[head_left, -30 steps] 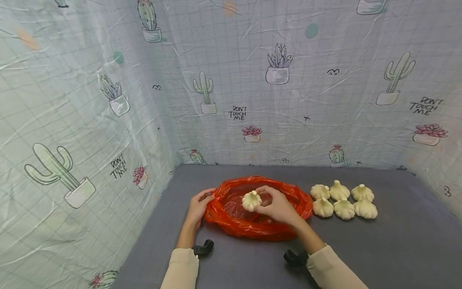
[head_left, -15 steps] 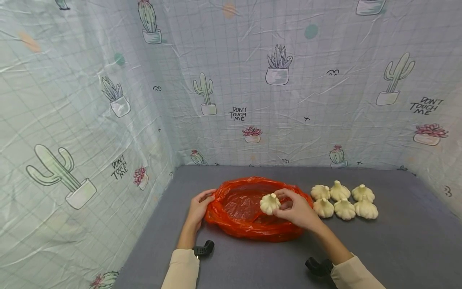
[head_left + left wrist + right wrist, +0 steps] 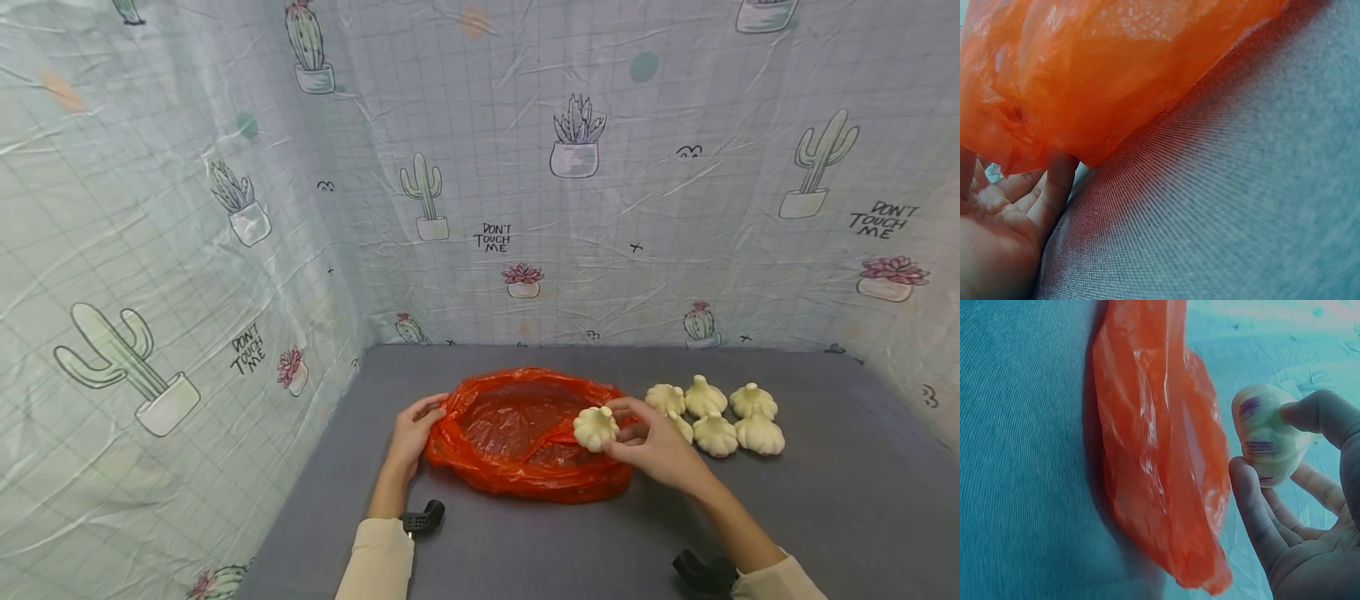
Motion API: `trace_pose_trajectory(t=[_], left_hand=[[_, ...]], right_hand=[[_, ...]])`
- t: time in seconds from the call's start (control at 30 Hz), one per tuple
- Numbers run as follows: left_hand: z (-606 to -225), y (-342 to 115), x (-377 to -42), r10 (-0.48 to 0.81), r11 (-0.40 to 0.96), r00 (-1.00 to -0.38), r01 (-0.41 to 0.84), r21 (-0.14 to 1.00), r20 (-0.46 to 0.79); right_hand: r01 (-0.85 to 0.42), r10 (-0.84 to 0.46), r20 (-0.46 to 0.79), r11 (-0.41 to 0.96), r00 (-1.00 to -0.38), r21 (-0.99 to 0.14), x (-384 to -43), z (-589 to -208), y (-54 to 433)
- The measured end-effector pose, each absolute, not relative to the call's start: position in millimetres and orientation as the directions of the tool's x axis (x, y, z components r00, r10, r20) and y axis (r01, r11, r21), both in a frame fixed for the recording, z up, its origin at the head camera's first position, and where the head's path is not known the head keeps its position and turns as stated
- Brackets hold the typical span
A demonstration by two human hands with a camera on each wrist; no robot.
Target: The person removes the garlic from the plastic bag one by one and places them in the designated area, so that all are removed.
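A red plastic bag [image 3: 517,481] lies on the table with its mouth spread wide. At its left rim my left hand [image 3: 411,429] pinches the plastic; in the left wrist view the bag partly hides those fingers [image 3: 1057,187]. My right hand [image 3: 660,446] holds a garlic bulb [image 3: 596,428] between thumb and fingers, over the right part of the bag's mouth. In the right wrist view purple streaks mark this garlic bulb [image 3: 1266,437], held up apart from the bag's side [image 3: 1147,444].
Several garlic bulbs [image 3: 715,435] stand in two rows right of the bag, one partly hidden by the right hand. The dark grey table [image 3: 525,550] ends at a cactus-printed curtain [image 3: 480,167] behind and on the left. A black camera [image 3: 423,517] sits on the left wrist.
My right hand has moved to the right with the garlic bulb, from the middle of the bag's mouth to its right part. The left hand stays at the rim.
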State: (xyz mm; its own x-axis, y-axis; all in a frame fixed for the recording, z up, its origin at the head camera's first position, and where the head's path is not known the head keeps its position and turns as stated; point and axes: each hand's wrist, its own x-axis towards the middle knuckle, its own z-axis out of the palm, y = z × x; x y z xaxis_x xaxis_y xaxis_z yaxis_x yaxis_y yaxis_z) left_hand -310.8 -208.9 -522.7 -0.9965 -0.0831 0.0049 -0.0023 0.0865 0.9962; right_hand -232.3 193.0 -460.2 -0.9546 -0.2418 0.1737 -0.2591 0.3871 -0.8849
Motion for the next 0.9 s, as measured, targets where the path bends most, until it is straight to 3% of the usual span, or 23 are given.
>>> trace_pose_trajectory(t=[0.6,0.9], left_hand=[[-521,-209,-311,-0.071,0.07,-0.997,-0.041,0.997,-0.036],[-522,-209,-311,-0.081,0.073,-0.997,-0.02,0.997,-0.014]], right_hand=[[-0.288,-0.195,0.225,0.408,-0.955,-0.867,-218,-464,240],[-0.238,-0.186,0.173,0.431,-0.967,-0.87,-216,-464,262]])
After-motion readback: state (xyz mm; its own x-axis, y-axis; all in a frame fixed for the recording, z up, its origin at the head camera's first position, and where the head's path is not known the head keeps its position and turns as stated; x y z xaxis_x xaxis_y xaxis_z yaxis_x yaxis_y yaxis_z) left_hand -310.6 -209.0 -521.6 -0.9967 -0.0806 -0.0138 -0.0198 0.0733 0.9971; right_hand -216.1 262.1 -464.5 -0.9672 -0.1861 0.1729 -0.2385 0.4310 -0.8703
